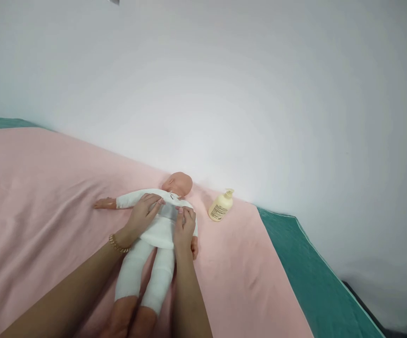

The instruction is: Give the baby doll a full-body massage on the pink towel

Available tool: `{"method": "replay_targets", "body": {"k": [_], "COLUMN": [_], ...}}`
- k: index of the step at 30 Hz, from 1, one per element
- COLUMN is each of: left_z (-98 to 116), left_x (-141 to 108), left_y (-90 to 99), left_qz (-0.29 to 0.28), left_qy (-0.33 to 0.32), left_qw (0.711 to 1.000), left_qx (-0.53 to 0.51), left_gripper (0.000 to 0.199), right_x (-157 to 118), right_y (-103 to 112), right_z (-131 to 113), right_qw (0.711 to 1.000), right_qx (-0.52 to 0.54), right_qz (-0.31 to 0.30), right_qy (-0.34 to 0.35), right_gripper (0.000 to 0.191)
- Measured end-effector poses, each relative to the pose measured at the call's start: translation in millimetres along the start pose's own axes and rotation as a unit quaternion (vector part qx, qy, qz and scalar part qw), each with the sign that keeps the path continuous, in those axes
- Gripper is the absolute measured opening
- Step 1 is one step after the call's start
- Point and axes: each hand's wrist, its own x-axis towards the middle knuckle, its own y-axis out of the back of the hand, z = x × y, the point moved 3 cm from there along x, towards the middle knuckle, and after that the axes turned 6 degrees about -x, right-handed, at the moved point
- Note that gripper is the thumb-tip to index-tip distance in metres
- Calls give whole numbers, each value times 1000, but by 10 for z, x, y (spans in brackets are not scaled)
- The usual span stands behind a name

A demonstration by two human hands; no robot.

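Note:
A baby doll in white long-sleeved clothing lies on its back on a pink cloth, its head away from me and turned to one side. Across its chest is a grey patch. My left hand, with a beaded bracelet on the wrist, pinches the patch's left end between thumb and fingers. At the opposite end my right hand has its thumb and bent fingers pressed together on the patch edge. Both hands rest close to the doll's chest.
A pale yellow pump bottle stands to the right of the doll. The pink cloth has folds at the left and lies over a green cover. Behind is a plain white wall.

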Motion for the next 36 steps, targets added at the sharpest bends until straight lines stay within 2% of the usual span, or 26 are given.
{"method": "replay_targets", "body": {"k": [4,7,12,16,21,24,30,36], "left_z": [73,136,281,269,186,179,148,151], "left_x": [-138,-260,-464,-530,-516,-518,-518,-476], "left_y": [82,127,121,69,16,16,56,24], "left_qz": [18,16,-68,-124,-140,-137,-95,-135], "left_qy": [16,14,-13,29,93,83,8,36], "left_qw": [1000,999,993,987,981,982,992,988], "left_qx": [-9,-32,-92,-99,-97,-98,-81,-65], "left_gripper": [39,39,41,46,50,49,39,42], "right_x": [-214,-381,-555,-552,-512,-526,-559,-525], "right_y": [116,174,194,152,98,103,155,123], "right_z": [-35,-37,-50,-32,-10,-1,17,35], "right_qw": [999,999,999,998,995,995,999,998], "right_qx": [26,33,31,19,16,15,9,-9], "right_qz": [2,-15,-43,-65,-97,-92,-39,-64], "right_qy": [-37,-35,-12,-16,-29,-25,-7,-14], "right_gripper": [45,45,42,41,43,42,38,43]}}
